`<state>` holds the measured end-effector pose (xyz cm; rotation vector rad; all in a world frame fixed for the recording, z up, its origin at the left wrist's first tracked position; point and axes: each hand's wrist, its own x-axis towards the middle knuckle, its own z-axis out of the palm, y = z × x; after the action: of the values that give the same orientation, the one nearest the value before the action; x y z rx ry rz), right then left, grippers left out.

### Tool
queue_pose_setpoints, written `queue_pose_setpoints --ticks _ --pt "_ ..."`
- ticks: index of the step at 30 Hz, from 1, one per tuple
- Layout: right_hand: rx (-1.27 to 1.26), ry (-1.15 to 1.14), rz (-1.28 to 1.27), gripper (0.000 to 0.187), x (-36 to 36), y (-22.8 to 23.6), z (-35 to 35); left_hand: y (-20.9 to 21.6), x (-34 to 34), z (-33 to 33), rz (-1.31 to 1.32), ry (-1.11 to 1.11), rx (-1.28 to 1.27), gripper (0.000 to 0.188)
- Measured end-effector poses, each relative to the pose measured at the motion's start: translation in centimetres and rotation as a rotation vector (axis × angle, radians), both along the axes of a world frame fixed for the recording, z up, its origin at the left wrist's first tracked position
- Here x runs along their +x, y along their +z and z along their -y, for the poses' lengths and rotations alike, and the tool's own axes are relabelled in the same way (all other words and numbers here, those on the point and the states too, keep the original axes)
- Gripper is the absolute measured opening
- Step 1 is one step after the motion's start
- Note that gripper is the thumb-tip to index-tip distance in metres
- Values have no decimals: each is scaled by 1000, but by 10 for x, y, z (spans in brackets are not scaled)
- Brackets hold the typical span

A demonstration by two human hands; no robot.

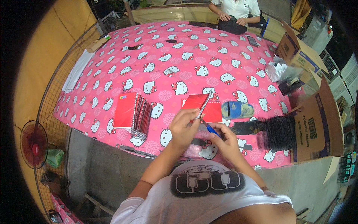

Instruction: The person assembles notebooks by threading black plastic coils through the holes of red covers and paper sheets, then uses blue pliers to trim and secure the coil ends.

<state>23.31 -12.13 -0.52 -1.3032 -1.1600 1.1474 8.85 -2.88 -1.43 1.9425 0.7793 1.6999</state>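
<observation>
My left hand (pixel 184 127) pinches a red spiral notebook (pixel 198 101) by its wire-bound edge, tilting it up above the table. In my right hand (pixel 226 142) is a slim blue-handled tool (pixel 212 130), its tip at the lower end of the binding; whether it is pliers or a cutter I cannot make out. Another red notebook (pixel 213 114) lies flat beneath the held one. To the left, a stack of red spiral notebooks (pixel 128 112) leans over in a fanned row. A blue and yellow slipper-shaped pad (pixel 237 110) lies right of my hands.
Dark wire coils (pixel 278 132) are heaped by an open cardboard box (pixel 313 123) at the right. Farther back are a second box (pixel 298 52), a white plastic bag (pixel 276 69) and a phone (pixel 252 41). Across the pink patterned table (pixel 164 76), another person handles a black bag (pixel 232 27).
</observation>
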Motion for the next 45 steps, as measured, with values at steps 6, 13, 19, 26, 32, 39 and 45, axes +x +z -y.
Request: queue_pose_setpoints --ticks 6,13,19,26,32,39,45 --pt "474 -132 633 36 2 10 -5 5 -3 1 -45 29 51 19" --pt "293 -70 291 37 -5 14 2 4 -6 -1 -20 28 95 21" --pt "582 -126 632 31 -2 3 -12 10 -5 2 -31 43 63 18" --pt "-345 255 -562 37 5 14 -13 8 -23 -1 -82 34 152 17" --pt "192 138 634 42 35 -40 20 32 -120 -28 680 360 7 18" --pt "275 69 1087 42 58 -66 51 -39 -212 -41 544 615 -321 14" --pt "210 -352 672 36 85 -46 -19 -46 -199 -52 493 647 -209 21"
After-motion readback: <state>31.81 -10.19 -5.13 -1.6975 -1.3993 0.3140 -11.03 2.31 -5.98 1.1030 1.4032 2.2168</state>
